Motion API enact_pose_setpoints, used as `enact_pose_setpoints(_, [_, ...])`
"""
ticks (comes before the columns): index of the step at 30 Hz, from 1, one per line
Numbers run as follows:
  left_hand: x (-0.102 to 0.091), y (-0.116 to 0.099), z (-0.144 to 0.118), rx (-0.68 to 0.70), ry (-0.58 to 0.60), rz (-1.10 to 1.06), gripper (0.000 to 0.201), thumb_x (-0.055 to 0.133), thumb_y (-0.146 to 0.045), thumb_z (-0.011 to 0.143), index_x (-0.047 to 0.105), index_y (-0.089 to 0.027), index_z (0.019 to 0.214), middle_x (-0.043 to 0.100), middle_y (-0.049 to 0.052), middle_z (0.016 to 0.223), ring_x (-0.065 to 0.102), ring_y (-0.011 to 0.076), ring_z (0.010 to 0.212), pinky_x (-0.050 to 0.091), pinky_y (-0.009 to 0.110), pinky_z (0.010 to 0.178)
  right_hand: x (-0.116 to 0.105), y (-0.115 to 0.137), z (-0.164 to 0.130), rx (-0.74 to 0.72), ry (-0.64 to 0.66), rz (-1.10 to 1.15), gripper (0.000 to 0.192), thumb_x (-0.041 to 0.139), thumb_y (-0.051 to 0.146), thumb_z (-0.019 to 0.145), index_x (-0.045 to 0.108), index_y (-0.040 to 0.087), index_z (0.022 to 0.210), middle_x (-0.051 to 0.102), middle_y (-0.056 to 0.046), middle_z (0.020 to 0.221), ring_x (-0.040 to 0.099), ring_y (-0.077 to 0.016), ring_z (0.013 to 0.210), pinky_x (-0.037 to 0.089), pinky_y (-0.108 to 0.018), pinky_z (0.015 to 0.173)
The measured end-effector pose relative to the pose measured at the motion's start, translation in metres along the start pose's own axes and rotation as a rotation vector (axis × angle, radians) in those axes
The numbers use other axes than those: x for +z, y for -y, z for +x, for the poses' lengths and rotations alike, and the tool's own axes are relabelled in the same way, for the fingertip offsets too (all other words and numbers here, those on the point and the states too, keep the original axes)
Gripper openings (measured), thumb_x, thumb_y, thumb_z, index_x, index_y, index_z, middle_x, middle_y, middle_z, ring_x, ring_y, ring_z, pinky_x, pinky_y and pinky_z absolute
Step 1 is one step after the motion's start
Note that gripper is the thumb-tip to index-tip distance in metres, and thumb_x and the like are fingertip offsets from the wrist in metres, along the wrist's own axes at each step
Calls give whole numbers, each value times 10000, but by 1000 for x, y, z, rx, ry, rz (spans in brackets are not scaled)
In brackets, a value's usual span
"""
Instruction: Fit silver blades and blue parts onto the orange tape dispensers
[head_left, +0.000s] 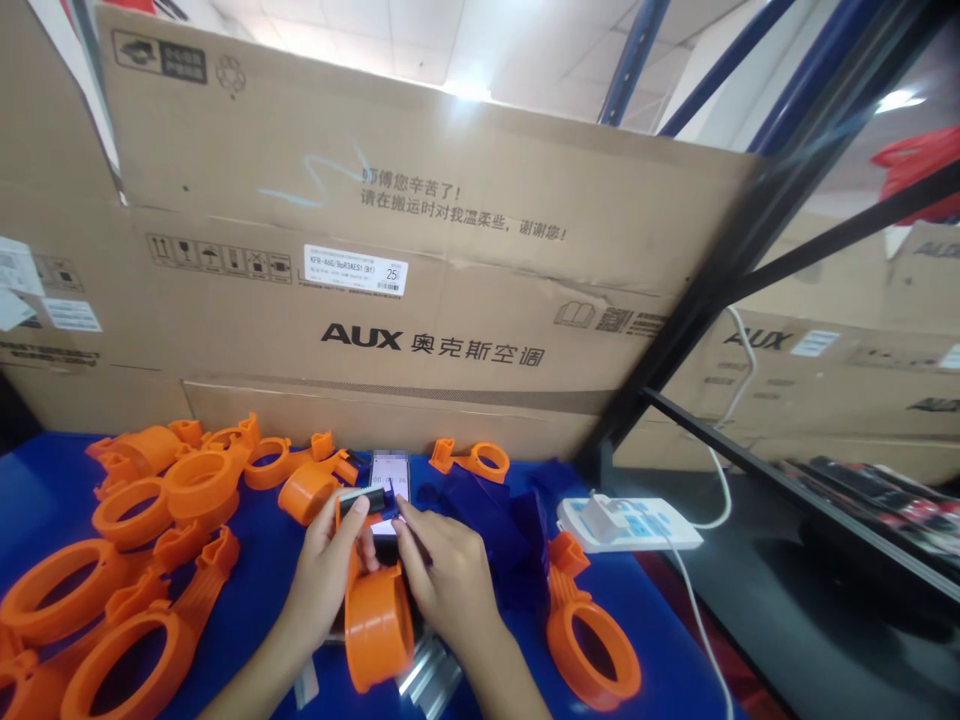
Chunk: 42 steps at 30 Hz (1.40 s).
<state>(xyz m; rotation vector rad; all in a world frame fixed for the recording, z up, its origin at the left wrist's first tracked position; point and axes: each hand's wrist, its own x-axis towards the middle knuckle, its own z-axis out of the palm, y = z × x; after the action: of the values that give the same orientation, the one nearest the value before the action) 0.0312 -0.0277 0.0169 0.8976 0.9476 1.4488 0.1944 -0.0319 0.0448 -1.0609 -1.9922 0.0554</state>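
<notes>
From the head camera I take the orange ring part (377,625) standing on edge in the middle of the blue table (645,620) as my landmark. My left hand (326,570) comes in from its left and pinches a small dark clip-like piece (363,497) just above it, thumb laid over the top; the grip looks narrow and closed on that piece, probably so it stays square to the ring's neck. My right hand (450,575) sits on the ring's right side, index finger stretched forward to the same spot, fingers drawn close together; whether it actually grips anything I cannot tell. The ring seems propped upright between both wrists, which frees the fingertips for the small piece. Just behind it lies a phone (390,470) with its screen lit, face up where I can glance at it. Left of the ring a loose heap of orange rings (150,520) lies within easy reach; one more ring (592,650) lies to its right. Farther right a white power strip (630,522) rests at the table's edge, and cardboard boxes (420,250) wall off the back.
</notes>
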Motion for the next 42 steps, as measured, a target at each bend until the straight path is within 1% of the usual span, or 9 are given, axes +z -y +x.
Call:
enact_pose_setpoints(5, [1,-3,-2,-36,31,-21,331,676,-544,900,602,-222,894,624,-42,577,583,156,481,491,266,524,-7,4,6,-16,-133,186,121,638,195,962,732,207,1037,772,-126,1151,751,-253,1018,602,-363,876])
enact_pose_setpoints(8, [2,-7,-4,-64,60,-16,333,665,-547,907,585,-227,864,621,-40,555,578,158,461,476,263,502,-14,6,8,-32,-108,287,106,652,157,936,704,222,1001,754,-116,1231,731,-262,1109,592,-390,950])
enact_pose_setpoints(13, [4,-9,-6,-107,94,-49,348,697,-552,873,598,-219,855,631,-33,554,561,146,423,464,257,480,-20,8,9,-3,-46,390,197,645,131,937,698,229,1099,748,-104,1214,750,-226,991,627,-352,849])
enact_pose_setpoints(18, [4,-9,-4,-122,85,-53,372,706,-573,859,580,-223,849,628,-37,551,561,150,414,466,258,465,-15,9,7,37,-72,432,198,683,148,937,738,235,1106,722,-97,1186,742,-176,833,638,-313,776])
enact_pose_setpoints(20, [3,-9,-3,-110,84,-49,372,692,-578,872,580,-224,859,628,-35,552,565,152,424,476,260,475,-14,8,7,44,-72,443,200,708,163,922,748,232,1105,715,-96,1165,741,-180,846,640,-309,773])
enact_pose_setpoints(25, [-3,-10,2,-113,90,-68,367,708,-560,862,582,-217,831,616,-29,573,569,147,466,496,263,503,-18,2,10,-13,6,409,247,658,159,952,754,243,1164,734,-97,1157,730,-226,1051,611,-354,923])
enact_pose_setpoints(31, [-12,-13,4,-64,224,9,264,752,-424,860,604,-216,927,615,-41,619,565,134,494,489,254,526,-20,-4,10,14,84,421,229,635,201,979,718,210,1192,751,-92,1023,751,-195,867,640,-310,798])
enact_pose_setpoints(37, [-11,-17,2,-56,281,64,235,716,-413,895,587,-218,914,594,-50,611,543,124,474,479,258,522,-26,-6,9,-29,156,380,476,626,238,992,558,242,1463,750,-39,903,717,-173,752,622,-301,748])
enact_pose_setpoints(42, [-13,-15,3,-73,311,42,236,733,-374,886,583,-222,986,581,-62,594,527,123,461,489,266,532,-28,-7,8,-54,170,338,405,642,243,991,627,243,1396,750,-52,926,715,-186,806,607,-306,764])
